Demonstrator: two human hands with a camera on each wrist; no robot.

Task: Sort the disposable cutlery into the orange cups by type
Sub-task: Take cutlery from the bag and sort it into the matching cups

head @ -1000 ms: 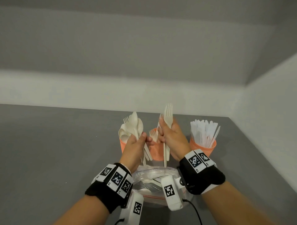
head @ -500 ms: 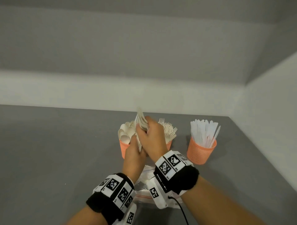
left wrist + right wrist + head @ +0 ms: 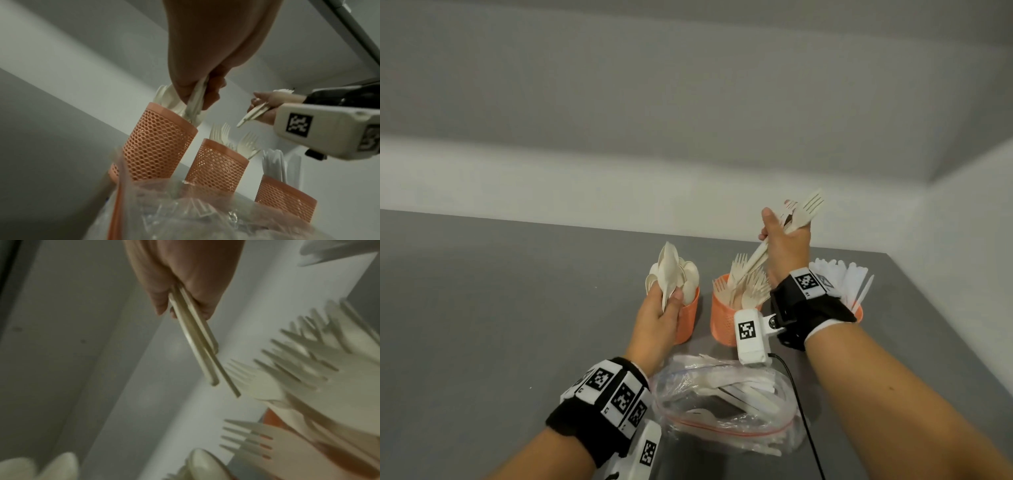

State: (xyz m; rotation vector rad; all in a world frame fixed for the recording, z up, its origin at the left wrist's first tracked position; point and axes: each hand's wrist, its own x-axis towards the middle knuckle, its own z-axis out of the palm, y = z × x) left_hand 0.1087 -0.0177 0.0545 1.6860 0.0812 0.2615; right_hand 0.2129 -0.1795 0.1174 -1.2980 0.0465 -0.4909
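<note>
Three orange mesh cups stand in a row: the left cup point(image 3: 688, 318) holds spoons, the middle cup point(image 3: 722, 318) forks, the right cup point(image 3: 858, 313) white knives point(image 3: 839, 277). My left hand point(image 3: 664, 308) grips a bunch of cream spoons point(image 3: 669, 270) upright over the left cup; their handles point(image 3: 196, 100) reach into it. My right hand point(image 3: 786, 240) is raised above the middle cup and grips a few forks point(image 3: 803, 212) tilted up to the right, handles point(image 3: 197, 340) pointing down at the forks in the cup point(image 3: 298, 369).
A clear zip bag point(image 3: 726, 401) with more cutlery lies on the grey table point(image 3: 500, 308) just in front of the cups, between my forearms. Grey walls close the table at the back and on the right.
My hands, pressed together over the cups half a second ago, have parted: the left went down to the spoon cup with spoons, the right rose to the right with forks.
</note>
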